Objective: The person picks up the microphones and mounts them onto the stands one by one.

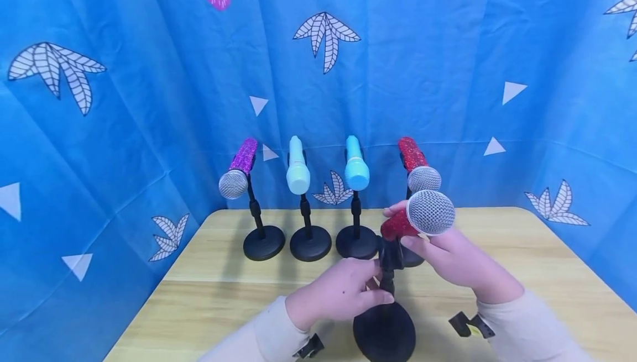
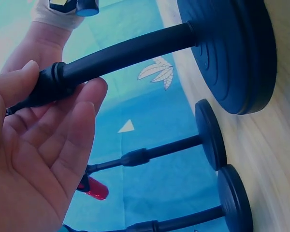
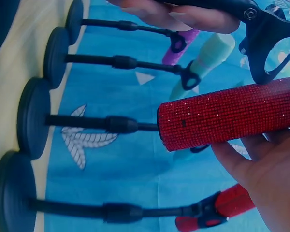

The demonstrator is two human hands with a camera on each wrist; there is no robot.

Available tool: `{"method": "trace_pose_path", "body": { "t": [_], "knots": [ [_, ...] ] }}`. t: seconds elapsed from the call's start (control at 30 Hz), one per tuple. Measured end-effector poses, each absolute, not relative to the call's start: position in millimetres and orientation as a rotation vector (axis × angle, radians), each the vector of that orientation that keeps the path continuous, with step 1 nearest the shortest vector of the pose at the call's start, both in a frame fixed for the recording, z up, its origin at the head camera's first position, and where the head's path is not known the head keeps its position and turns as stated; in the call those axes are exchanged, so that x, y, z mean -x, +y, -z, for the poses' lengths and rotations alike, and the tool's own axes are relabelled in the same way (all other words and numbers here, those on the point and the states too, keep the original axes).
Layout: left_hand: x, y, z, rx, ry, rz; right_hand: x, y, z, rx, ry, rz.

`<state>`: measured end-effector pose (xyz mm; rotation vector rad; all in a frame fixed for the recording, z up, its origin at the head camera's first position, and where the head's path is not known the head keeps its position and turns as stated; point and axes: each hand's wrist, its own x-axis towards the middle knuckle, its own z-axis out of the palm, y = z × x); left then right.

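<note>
My left hand (image 1: pixel 343 290) grips the pole of a black microphone stand (image 1: pixel 384 331) near the table's front, thumb and fingers around its collar, as the left wrist view shows. My right hand (image 1: pixel 448 257) holds a red rhinestone-covered microphone (image 3: pixel 227 113) with a silver mesh head, tilted toward the camera. In the right wrist view, the handle lies beside the stand's black clip (image 3: pixel 266 58), whose ring has nothing in it. Behind, another red microphone (image 1: pixel 414 155) sits in its own stand, partly hidden by my right hand and the held microphone.
Along the table's back stand a purple microphone (image 1: pixel 244 156), a pale mint microphone (image 1: pixel 297 168) and a turquoise microphone (image 1: pixel 355 163), each on a black round-based stand. Blue patterned curtain (image 1: pixel 423 47) encloses the wooden table (image 1: pixel 199 307) at the back and sides.
</note>
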<state>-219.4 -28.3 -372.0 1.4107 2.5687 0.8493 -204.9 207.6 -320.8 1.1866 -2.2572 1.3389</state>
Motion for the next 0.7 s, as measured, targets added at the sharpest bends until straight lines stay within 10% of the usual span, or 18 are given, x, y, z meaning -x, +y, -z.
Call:
{"method": "trace_pose_path", "body": {
  "t": [0.7],
  "knots": [
    [222, -34, 371, -1.425, 2.578, -0.838, 211, 180, 323, -1.216, -2.244, -1.390]
  ]
}}
